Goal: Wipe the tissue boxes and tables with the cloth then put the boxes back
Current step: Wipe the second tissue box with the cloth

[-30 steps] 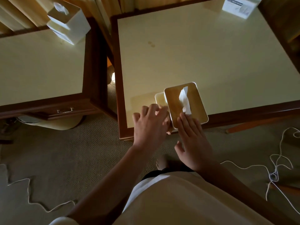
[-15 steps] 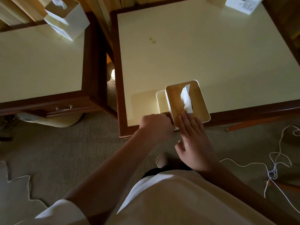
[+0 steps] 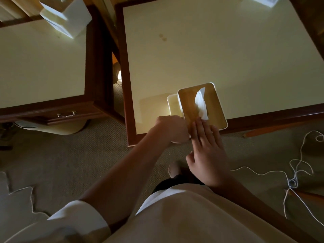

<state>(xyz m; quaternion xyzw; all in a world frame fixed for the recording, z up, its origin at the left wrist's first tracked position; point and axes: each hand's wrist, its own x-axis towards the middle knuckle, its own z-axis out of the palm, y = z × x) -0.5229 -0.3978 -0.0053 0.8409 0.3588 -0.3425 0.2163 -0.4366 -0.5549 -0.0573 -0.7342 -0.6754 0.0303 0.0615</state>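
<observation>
A white tissue box (image 3: 210, 104) with a wooden lid and a tissue sticking up stands at the front edge of the right table (image 3: 228, 50). My right hand (image 3: 206, 151) lies flat with straight fingers pressing on the near end of the lid. My left hand (image 3: 171, 128) is curled into a fist against the box's near left side. A pale sliver under it looks like the cloth (image 3: 176, 142), mostly hidden. A second tissue box (image 3: 68, 18) stands at the back of the left table (image 3: 40, 64).
A third white box (image 3: 263, 0) sits at the far right corner of the right table. Two small stains (image 3: 162, 37) mark its top. The left table has a drawer handle (image 3: 66, 114). White cords (image 3: 296, 172) trail over the carpet on both sides.
My left hand went from spread flat beside the box to a closed fist, pulled back toward the table's front edge. The right hand stayed on the lid.
</observation>
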